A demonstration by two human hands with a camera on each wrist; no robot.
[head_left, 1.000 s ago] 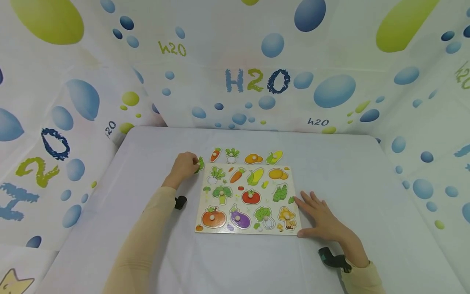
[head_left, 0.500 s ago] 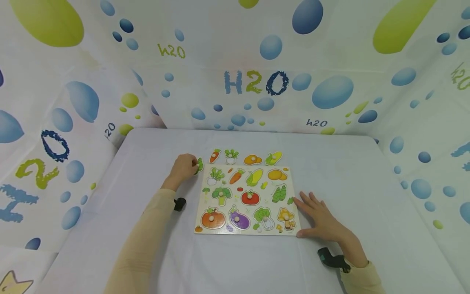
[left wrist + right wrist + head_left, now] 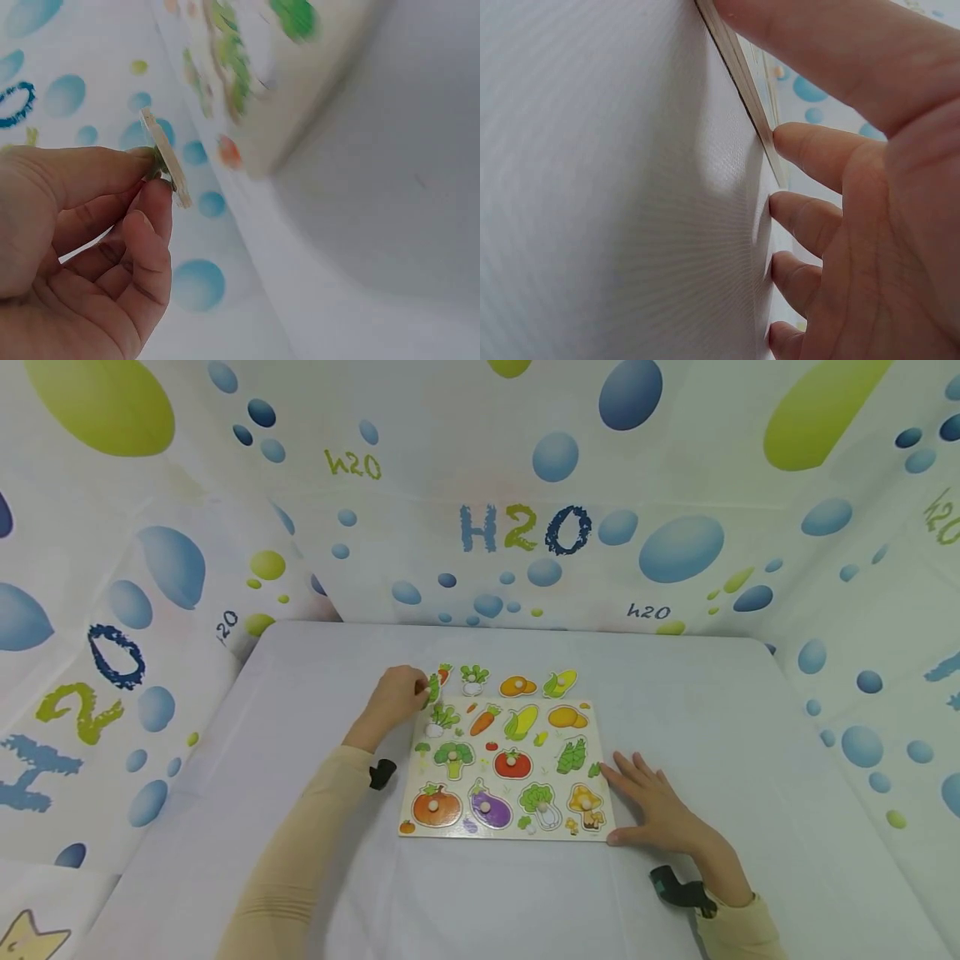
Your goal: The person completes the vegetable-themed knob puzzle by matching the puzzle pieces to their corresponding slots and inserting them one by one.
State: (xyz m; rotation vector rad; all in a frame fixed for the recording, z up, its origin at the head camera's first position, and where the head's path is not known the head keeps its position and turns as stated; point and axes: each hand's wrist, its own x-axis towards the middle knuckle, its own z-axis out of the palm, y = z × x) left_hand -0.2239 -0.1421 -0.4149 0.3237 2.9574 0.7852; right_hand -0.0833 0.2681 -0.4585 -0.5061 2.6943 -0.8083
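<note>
1 green piece (image 3: pixel 433 690), seemingly tilted, is pinched in the left hand (image 3: pixel 393 697); the spread right hand (image 3: pixel 654 808) touches the board (image 3: pixel 545 770) between them.

1. We see a table (image 3: pixel 510 902) under a smooth white cloth;
2. behind it we see a white sheet (image 3: pixel 420 547) printed with blue drops (image 3: pixel 682 549) and "H2O" lettering (image 3: pixel 521 527);
3. matching side sheets (image 3: pixel 915 693) flank us; a yellow star (image 3: pixel 30 939) shows lower left;
4. our light looks soft.
</note>
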